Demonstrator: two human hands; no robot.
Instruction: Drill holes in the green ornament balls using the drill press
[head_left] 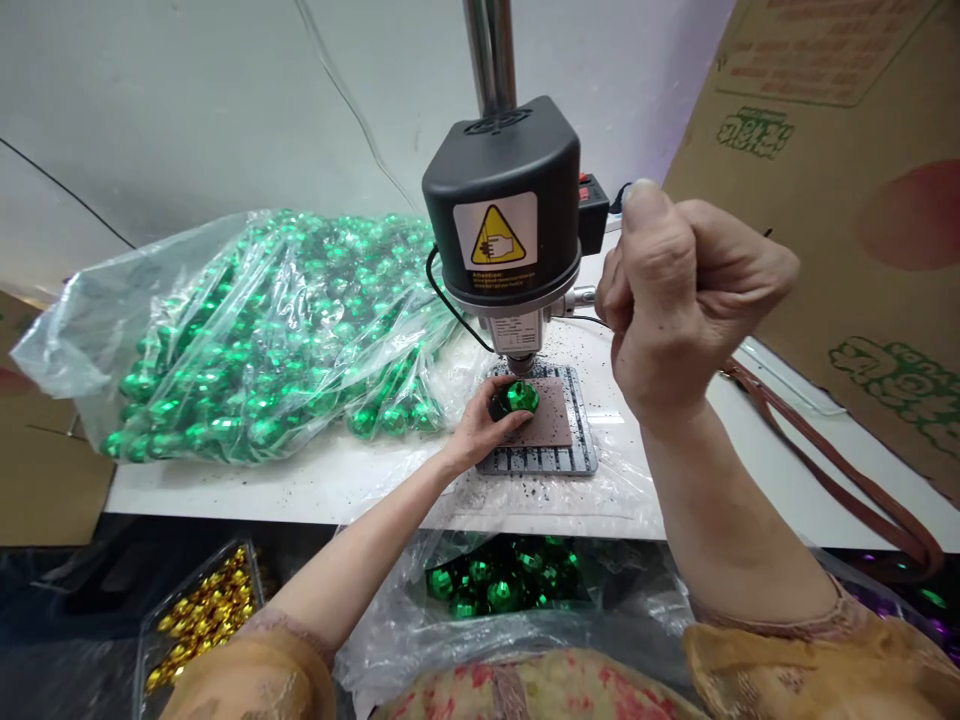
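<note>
Well — machine (502,205) on littered wht tbl (195,492), gray wall (187,110).

There are two hands (487,425), one drill press (504,215), one held ball (523,396), one strap (924,548).

White tabletop (285,490) noted as the support. Its left half is occupied by a clear plastic bag of green faceted balls (277,320), slumped on its side. Near the middle, just right of the bag, a grey slotted base plate (525,462) is set flat. Dark chips (549,492) are scattered around the plate. Thin clear film (592,505) is spread in front of it. At the right, a brown strap (825,451) is laid in a loop, its bend carried past the front edge.
</note>
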